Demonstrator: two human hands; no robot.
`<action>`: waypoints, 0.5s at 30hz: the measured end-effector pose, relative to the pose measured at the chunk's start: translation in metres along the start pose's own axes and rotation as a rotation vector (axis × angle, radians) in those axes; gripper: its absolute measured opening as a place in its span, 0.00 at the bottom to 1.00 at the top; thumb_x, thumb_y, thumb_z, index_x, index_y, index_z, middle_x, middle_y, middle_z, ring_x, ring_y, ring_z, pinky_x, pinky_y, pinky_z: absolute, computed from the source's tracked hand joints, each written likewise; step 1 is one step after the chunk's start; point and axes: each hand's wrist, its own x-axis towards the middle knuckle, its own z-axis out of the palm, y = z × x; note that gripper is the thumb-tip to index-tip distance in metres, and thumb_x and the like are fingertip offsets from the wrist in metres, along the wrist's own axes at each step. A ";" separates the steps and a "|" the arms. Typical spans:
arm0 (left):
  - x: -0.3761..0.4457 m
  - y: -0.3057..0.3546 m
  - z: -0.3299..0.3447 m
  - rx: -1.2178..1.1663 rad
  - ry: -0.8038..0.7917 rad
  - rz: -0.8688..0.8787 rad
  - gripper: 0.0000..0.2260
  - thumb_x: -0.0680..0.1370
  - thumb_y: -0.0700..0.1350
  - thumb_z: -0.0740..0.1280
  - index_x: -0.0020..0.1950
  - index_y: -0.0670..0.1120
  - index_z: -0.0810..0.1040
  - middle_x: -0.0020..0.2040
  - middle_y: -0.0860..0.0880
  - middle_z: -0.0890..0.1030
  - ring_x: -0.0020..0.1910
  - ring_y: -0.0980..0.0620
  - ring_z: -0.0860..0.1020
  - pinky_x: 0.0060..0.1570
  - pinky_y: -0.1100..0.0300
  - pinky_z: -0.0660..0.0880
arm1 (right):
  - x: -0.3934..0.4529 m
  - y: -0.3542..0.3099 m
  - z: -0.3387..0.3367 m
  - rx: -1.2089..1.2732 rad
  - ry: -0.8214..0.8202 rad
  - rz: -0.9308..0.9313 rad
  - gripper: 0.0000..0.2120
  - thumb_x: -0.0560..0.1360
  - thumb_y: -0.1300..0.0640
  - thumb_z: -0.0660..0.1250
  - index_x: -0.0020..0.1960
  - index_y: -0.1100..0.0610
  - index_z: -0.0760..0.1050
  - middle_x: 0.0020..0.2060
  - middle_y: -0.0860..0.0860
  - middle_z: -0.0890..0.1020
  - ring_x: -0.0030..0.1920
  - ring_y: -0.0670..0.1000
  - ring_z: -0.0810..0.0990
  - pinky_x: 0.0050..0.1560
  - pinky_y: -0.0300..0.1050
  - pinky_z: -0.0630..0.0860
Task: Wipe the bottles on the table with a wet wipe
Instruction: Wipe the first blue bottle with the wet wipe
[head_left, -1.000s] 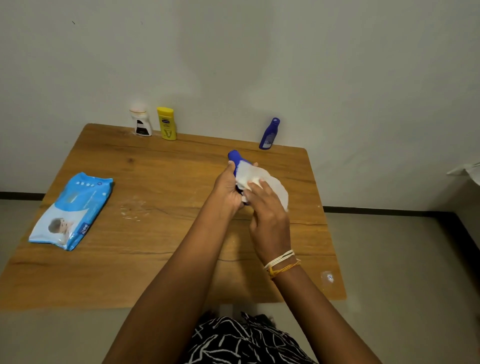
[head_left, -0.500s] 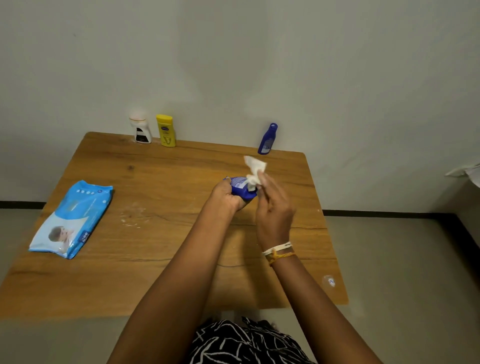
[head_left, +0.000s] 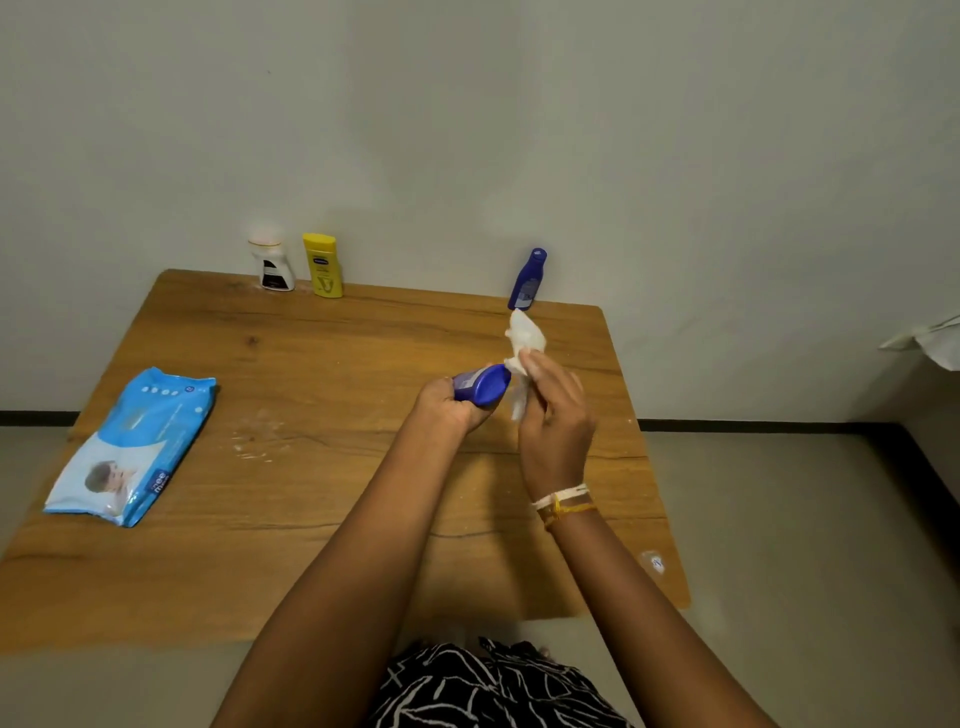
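- Left hand (head_left: 451, 410) gripped dark blue plastic bottle (head_left: 480, 384), held tilted above wooden table (head_left: 311, 415), right of centre.
- Right hand (head_left: 553, 410) pinched crumpled white wet wipe (head_left: 524, 345) against bottle's end.

The left hand (head_left: 451, 408) grips a blue bottle (head_left: 480, 383) lying roughly level above the wooden table (head_left: 322, 467). The right hand (head_left: 556, 415) pinches a crumpled white wipe (head_left: 524, 340) against the bottle's end. A wipes pack (head_left: 132, 444) lies at the table's left. A white bottle (head_left: 272, 265), a yellow bottle (head_left: 323, 265) and a second blue bottle (head_left: 527, 280) stand along the far edge.
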 end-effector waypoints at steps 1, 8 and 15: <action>0.000 -0.002 0.001 -0.050 -0.047 -0.022 0.13 0.83 0.40 0.49 0.52 0.34 0.69 0.42 0.36 0.74 0.45 0.43 0.76 0.57 0.52 0.72 | -0.001 0.000 0.005 -0.041 -0.058 -0.010 0.18 0.73 0.72 0.65 0.62 0.61 0.77 0.56 0.55 0.81 0.57 0.52 0.78 0.57 0.39 0.75; 0.005 -0.006 0.002 0.071 0.010 0.045 0.18 0.83 0.41 0.46 0.67 0.35 0.66 0.61 0.41 0.74 0.63 0.45 0.74 0.52 0.54 0.72 | -0.031 0.004 0.007 -0.174 -0.102 -0.185 0.20 0.71 0.74 0.63 0.61 0.63 0.77 0.57 0.58 0.81 0.59 0.53 0.76 0.62 0.38 0.71; 0.006 -0.004 0.008 0.085 0.058 0.070 0.13 0.83 0.41 0.51 0.48 0.33 0.69 0.42 0.38 0.71 0.40 0.44 0.74 0.52 0.53 0.73 | -0.022 -0.017 -0.006 0.259 0.075 0.268 0.14 0.74 0.70 0.65 0.57 0.60 0.80 0.52 0.50 0.82 0.52 0.45 0.80 0.53 0.36 0.77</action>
